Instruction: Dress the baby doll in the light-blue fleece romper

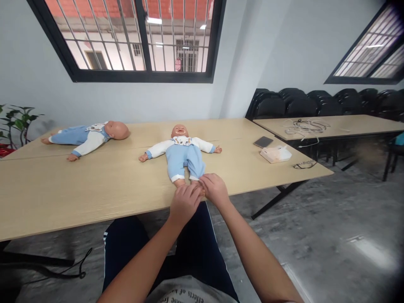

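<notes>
Blue-clad ctr doll on tbl, L hand, R hand at its feet

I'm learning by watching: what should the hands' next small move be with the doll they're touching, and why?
Perhaps the right hand could gently smooth the nearer white cuff while the left hand steadies the foot end: the right fingers are right by that cuff, both hands are at that leg, and the doll lies on its back.

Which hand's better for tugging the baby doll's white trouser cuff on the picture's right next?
Probably the right hand: its fingertips are beside that white trouser cuff, while the left hand sits lower.
</notes>
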The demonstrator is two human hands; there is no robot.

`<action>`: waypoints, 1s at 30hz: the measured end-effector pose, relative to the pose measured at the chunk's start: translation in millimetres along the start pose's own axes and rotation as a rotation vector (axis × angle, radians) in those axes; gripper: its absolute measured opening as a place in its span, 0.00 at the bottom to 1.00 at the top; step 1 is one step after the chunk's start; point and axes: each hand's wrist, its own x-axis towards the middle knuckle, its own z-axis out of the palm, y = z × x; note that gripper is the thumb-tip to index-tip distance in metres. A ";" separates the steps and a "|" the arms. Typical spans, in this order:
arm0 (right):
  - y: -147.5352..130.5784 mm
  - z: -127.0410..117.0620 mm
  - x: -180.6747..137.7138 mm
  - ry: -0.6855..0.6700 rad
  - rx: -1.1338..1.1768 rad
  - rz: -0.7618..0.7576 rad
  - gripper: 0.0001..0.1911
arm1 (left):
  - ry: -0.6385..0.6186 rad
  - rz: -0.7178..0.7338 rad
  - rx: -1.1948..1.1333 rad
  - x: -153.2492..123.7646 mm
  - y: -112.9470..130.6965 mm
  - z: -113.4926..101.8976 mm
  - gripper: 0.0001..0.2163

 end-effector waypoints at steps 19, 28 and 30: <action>-9.1 -7.4 -0.5 -0.159 -0.002 0.207 0.08 | 0.141 -0.108 -0.077 -7.6 2.1 3.2 0.16; -10.1 3.9 -1.2 0.002 -0.045 0.289 0.12 | 0.144 -0.106 -0.133 -10.1 0.2 1.0 0.13; -12.0 4.6 -1.9 0.030 -0.080 0.288 0.12 | 0.146 -0.125 -0.152 -10.4 0.3 0.6 0.13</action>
